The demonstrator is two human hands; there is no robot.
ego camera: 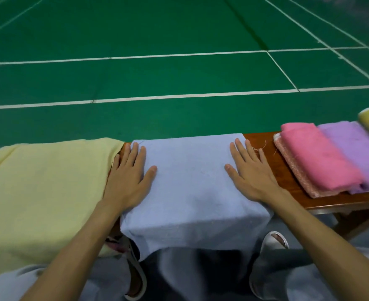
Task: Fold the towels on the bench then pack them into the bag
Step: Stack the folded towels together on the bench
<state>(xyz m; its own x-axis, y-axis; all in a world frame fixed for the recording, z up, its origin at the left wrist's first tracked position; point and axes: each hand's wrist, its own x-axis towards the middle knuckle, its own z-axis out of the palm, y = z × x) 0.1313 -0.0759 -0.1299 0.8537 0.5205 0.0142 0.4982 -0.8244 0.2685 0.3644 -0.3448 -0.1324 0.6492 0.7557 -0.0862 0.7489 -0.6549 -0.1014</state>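
Both hands lie flat with straight fingers, left hand (128, 170) and right hand (252, 172), pressing the blue towel (190, 187) spread across the surface (292, 187); this looks like smoothing before a fold, so next likely means pinching an edge and bringing it over

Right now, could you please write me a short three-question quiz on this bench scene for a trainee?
1. True or false: the left hand and right hand lie flat, fingers straight, on the blue towel.
2. Which folded towel lies nearest the right hand? A pink towel; B purple towel; C yellow towel.
3. Fill in: the blue towel's near part hangs over the edge of the ____.

Key: 1 true; 2 A; 3 bench.
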